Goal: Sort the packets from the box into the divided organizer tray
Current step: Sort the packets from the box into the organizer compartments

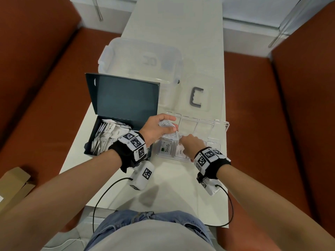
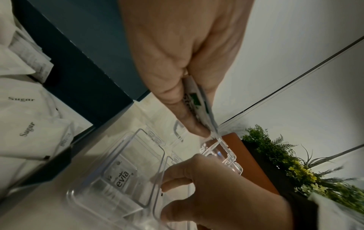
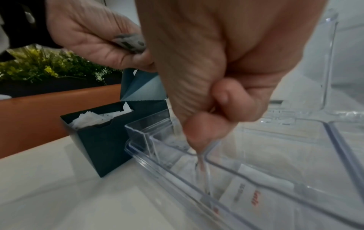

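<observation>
An open dark teal box [image 1: 125, 98] at the table's left holds several white packets [image 1: 108, 136], some printed "Sugar" [image 2: 21, 99]. To its right lies the clear divided organizer tray [image 1: 220, 124] with its lid open. My left hand [image 1: 155, 127] hovers over the tray's left end and grips a small bundle of packets [image 1: 166, 123], Stevia ones by their print [image 2: 199, 105]. My right hand [image 1: 190, 144] reaches into a near compartment and pinches a thin packet [image 3: 202, 168] edge-on. A Stevia packet [image 1: 167, 147] and a salt packet [image 3: 254, 199] lie in near compartments.
A clear storage bin [image 1: 141, 58] stands behind the box, with its lid and grey handle [image 1: 196, 96] beside it. Orange benches [image 1: 262, 124] flank the narrow white table [image 1: 172, 187]. A cardboard box [image 1: 12, 185] sits at the lower left.
</observation>
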